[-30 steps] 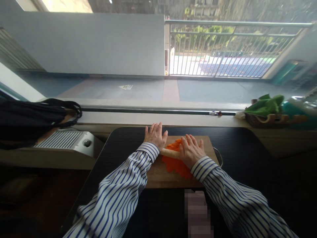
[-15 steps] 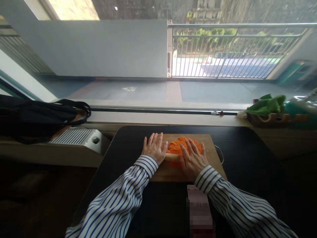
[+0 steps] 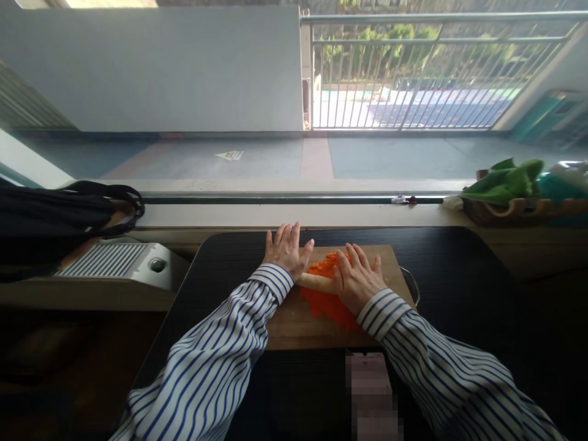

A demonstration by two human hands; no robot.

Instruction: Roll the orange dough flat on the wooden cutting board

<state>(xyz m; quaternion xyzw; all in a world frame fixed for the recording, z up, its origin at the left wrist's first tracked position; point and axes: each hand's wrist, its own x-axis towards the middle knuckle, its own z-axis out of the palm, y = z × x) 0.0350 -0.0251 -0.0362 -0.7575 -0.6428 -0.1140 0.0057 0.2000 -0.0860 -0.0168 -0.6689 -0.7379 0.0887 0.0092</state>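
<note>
Rolled farther forward than before, the rolling pin (image 3: 318,283) crosses the orange dough (image 3: 325,306) under left hand (image 3: 285,251) and right hand (image 3: 359,280), each grip flat, fingers uncurled; the board (image 3: 294,335) is bare along its near edge

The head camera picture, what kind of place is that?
Probably indoors, looking out onto a balcony or walkway; whether it's a home or a school, I can't tell. A black table stands by a long sill, and the railing is outside.
</note>
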